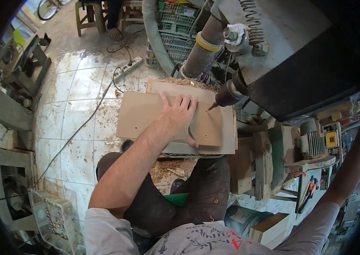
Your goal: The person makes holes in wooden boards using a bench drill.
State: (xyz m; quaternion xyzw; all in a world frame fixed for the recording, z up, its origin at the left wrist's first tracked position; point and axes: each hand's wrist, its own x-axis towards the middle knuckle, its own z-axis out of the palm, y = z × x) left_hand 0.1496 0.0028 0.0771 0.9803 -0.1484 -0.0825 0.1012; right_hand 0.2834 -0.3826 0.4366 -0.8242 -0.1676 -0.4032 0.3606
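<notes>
My left hand lies flat on a thin brown board, fingers spread and thumb stretched toward the near edge. Small dark holes show near the board's left and right ends. Just right of my fingers, the drill press chuck points its bit down at the board's far right corner, the tip right at the surface. Under the brown board is a larger pale board, which shows at the back and right. My right forearm reaches up along the right side, and its hand is lost in the dark edge of the view.
The drill press column and its dark housing stand behind and to the right. Sawdust is strewn over the tiled floor, where a cable runs to a power strip. A motor sits at right. Another person's foot shows at the back.
</notes>
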